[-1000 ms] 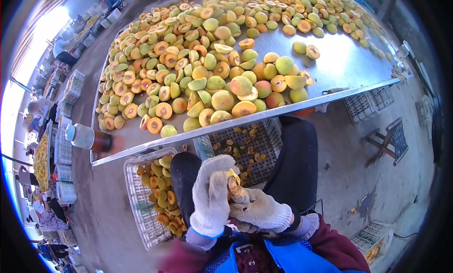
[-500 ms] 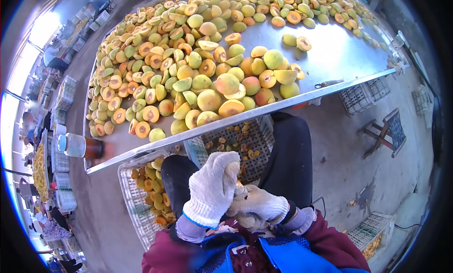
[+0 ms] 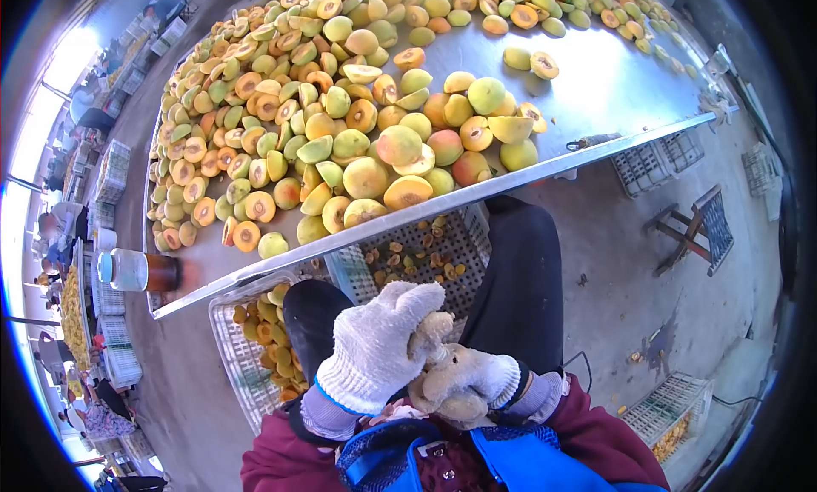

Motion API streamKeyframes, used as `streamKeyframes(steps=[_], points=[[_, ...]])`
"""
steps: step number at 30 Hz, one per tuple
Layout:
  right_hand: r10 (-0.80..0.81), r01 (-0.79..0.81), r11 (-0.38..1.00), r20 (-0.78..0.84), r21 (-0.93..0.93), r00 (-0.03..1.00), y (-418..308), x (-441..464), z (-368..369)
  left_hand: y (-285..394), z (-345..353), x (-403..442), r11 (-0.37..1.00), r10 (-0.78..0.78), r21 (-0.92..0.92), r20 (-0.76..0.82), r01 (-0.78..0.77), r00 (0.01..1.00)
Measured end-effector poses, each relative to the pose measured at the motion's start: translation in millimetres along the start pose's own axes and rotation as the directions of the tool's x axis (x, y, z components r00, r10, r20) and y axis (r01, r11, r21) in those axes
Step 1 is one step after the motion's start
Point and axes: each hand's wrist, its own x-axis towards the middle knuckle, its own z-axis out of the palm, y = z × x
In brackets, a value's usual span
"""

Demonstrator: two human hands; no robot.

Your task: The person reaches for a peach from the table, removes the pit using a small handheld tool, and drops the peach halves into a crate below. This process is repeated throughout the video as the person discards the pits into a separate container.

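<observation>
My left hand (image 3: 379,347), in a whitish knit glove with a blue-edged cuff, is in front of my body with its fingers curled. Close against it, my right hand (image 3: 470,381) wears a similar, dirtier glove and is closed too. The fingertips of both hands meet; whether anything small lies between them is hidden by the gloves. Beyond the hands, a metal table (image 3: 587,92) carries a large heap of yellow-green peaches (image 3: 366,177), many of them halved, some showing the pit or its hollow.
Under the table's front edge stands a crate (image 3: 468,271) with fruit scraps, and a crate of peach halves (image 3: 277,339) is to its left. A jar of brown liquid (image 3: 153,271) sits on the table's left corner. A knife-like tool (image 3: 593,140) lies near the edge. A folding stool (image 3: 702,232) stands at right.
My left hand has turned, its fingers now reaching further right over the right hand's fingertips. The right hand has shifted slightly. The whole view has tilted a little.
</observation>
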Motion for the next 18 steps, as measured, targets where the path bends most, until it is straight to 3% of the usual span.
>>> streamKeyframes(steps=[2, 5, 6, 8, 10, 11, 12, 14, 15, 16, 18], points=[[-0.078, 0.079, 0.996, 0.024, -0.042, 0.997, -1.0, 0.4, 3.2, 5.1, -5.7, 4.4, 0.99, 0.101, 0.098, 0.036, -0.104, 0.994], [-0.159, 0.158, 0.987, -0.015, -0.031, 0.987, 1.5, 2.3, 3.1, 4.2, 1.3, 9.6, 0.984, 0.072, 0.162, 0.025, -0.075, 0.997], [-0.134, 0.135, 0.99, -0.018, 0.05, 0.991, 6.4, 4.7, -2.0, 2.6, 4.3, 12.9, 0.984, 0.075, 0.159, 0.03, -0.079, 0.997], [-0.102, 0.104, 0.986, -0.022, 0.129, 0.995, 5.4, 5.2, -3.5, -3.6, 12.5, 19.0, 0.965, -0.176, 0.215, 0.113, 0.149, 0.978], [-0.028, 0.051, 0.974, -0.109, 0.219, 0.994, -10.5, 5.8, 6.1, -13.4, 15.3, 22.3, 0.962, -0.157, 0.24, 0.1, 0.129, 0.983], [-0.202, 0.188, 0.979, -0.359, -0.074, 0.911, -12.3, 13.3, 14.9, -13.5, 14.6, 23.1, 0.977, -0.12, 0.184, 0.039, 0.11, 0.992], [-0.201, 0.189, 0.98, -0.361, -0.069, 0.911, -15.3, 9.8, 16.3, -13.8, 13.5, 21.7, 0.987, -0.093, 0.128, -0.021, 0.094, 0.995], [-0.096, -0.001, 0.978, -0.45, -0.211, 0.888, -27.1, 3.5, 16.8, -15.7, 14.4, 18.2, 0.996, -0.082, 0.041, -0.023, 0.083, 0.996], [-0.044, -0.029, 0.987, -0.446, -0.157, 0.894, -30.1, 2.3, 19.9, -17.2, 21.0, 13.1, 0.919, -0.262, -0.302, 0.016, 0.255, 0.965], [-0.042, -0.032, 0.987, -0.444, -0.158, 0.895, -25.4, 3.4, 17.0, -19.7, 26.7, 7.9, 0.7, -0.41, -0.599, 0.109, 0.389, 0.905], [-0.014, 0.022, 0.999, -0.236, 0.031, 0.972, -7.7, 6.6, 5.0, -25.2, 25.6, 3.1, 0.726, -0.414, -0.546, 0.137, 0.417, 0.9]])
